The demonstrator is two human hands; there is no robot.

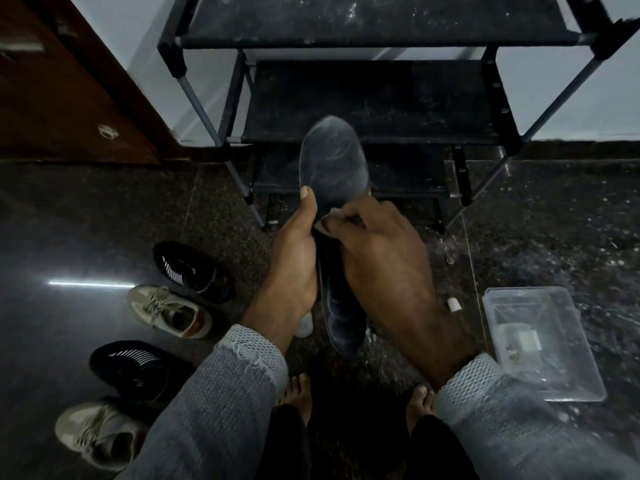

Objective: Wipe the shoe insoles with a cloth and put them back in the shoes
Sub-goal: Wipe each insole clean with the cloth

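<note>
A dark grey insole (332, 161) stands upright in front of me, toe end up, with pale wipe streaks on it. My left hand (294, 258) grips its left edge, thumb laid along the rim. My right hand (377, 251) pinches a small pale cloth (329, 220) against the insole's middle and covers most of the cloth. On the floor to the left lie two black sneakers (194, 271) (135, 368) and two beige sneakers (169, 311) (97, 434), all with their openings up.
A black metal shoe rack (367, 98) with dusty shelves stands straight ahead. A clear plastic tray (540, 344) sits on the dark speckled floor at the right. A brown wooden door (69, 91) is at the left. My bare feet (298, 396) are below.
</note>
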